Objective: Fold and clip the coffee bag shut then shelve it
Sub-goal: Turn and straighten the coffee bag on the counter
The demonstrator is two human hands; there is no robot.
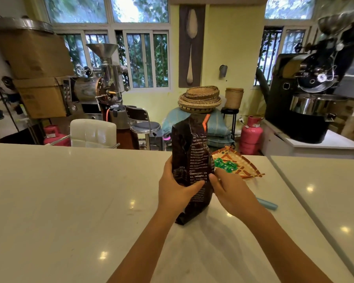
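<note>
Coffee bag (190, 160), dark brown with pale print and an orange mark near the top, standing upright on the white desk (70, 190), base touching the surface, slightly tilted. Top not yet folded: upper part rising tall and narrowed, mouth hard to make out against the baskets behind.

Left hand (175, 193) wrapped around the bag's lower middle from the left, thumb laid across the front face; grip closed on the bag. Right hand (231, 193) pressed against the bag's right edge, fingertips pinching the side seam; grip narrow, also on the bag.

Pale blue bag clip (267, 203), a long bar, lying on the desk just beside the right wrist, untouched. Woven tray (247, 166) with green-patterned contents beyond the right hand, near the bag. No shelf clearly identifiable from here.

Step in hand, by the look of it: steadying and squaring the bag before the fold. Task early; fold, clip and shelving all left.

Next move likely calls for sliding both hands up to the open top, flattening it, rolling it down over the contents while keeping the base planted, then holding the fold with one hand and reaching the other for the clip.
</note>
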